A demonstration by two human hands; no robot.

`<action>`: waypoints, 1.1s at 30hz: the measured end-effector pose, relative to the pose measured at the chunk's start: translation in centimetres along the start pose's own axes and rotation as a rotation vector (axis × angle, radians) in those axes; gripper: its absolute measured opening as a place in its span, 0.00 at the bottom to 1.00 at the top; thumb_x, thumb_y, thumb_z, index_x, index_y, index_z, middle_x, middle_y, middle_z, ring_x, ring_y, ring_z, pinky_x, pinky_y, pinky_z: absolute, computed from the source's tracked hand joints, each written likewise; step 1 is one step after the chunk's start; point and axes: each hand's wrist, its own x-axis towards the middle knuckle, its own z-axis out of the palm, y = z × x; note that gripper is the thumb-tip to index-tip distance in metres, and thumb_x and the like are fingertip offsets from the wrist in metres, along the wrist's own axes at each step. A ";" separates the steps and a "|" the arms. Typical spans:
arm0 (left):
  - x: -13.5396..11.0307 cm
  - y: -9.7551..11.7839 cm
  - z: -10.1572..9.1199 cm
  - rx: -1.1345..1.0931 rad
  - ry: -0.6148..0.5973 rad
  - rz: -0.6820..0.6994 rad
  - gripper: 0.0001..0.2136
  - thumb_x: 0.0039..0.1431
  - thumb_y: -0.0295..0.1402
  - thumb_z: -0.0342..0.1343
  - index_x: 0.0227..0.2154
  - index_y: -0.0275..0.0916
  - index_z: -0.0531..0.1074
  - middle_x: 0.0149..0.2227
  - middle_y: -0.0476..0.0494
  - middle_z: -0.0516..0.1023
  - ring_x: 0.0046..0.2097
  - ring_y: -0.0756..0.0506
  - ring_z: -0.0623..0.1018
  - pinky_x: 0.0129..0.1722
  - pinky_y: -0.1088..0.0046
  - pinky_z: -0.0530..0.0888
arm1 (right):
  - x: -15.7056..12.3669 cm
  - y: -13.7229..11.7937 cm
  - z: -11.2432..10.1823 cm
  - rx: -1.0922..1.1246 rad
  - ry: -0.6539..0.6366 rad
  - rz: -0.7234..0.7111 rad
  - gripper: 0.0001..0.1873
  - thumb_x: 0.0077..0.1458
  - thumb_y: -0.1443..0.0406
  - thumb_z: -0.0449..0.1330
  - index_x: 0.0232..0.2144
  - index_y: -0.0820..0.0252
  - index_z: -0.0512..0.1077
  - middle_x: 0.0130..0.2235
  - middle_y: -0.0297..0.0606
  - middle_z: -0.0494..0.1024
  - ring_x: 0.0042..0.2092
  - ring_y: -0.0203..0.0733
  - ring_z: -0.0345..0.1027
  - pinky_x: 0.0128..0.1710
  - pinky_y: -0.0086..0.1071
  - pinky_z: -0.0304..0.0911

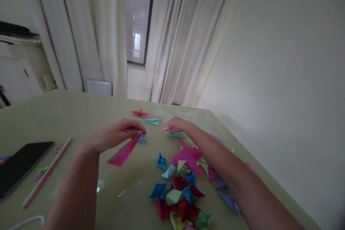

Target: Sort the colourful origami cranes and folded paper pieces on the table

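Observation:
My left hand is pinched shut on the upper end of a long pink folded paper, which slants down towards me above the table. A small blue and pink folded piece lies just under its fingertips. My right hand is closed on a small pink paper tip, close above a light blue folded plane. Another light blue paper plane and a red paper crane lie just beyond the hands.
A heap of coloured origami pieces lies near me under my right forearm. A dark tablet and a long pink-green stick sit at the left. The pale table ends near curtains and a wall.

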 end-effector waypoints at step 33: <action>2.5 -11.7 2.4 0.814 0.286 -0.570 0.30 0.59 0.41 0.55 0.63 0.35 0.67 0.63 0.25 0.71 0.63 0.29 0.72 0.60 0.50 0.68 | -9.1 -3.4 1.0 0.304 0.654 0.341 0.13 0.70 0.68 0.56 0.53 0.57 0.76 0.52 0.46 0.79 0.55 0.52 0.70 0.56 0.42 0.61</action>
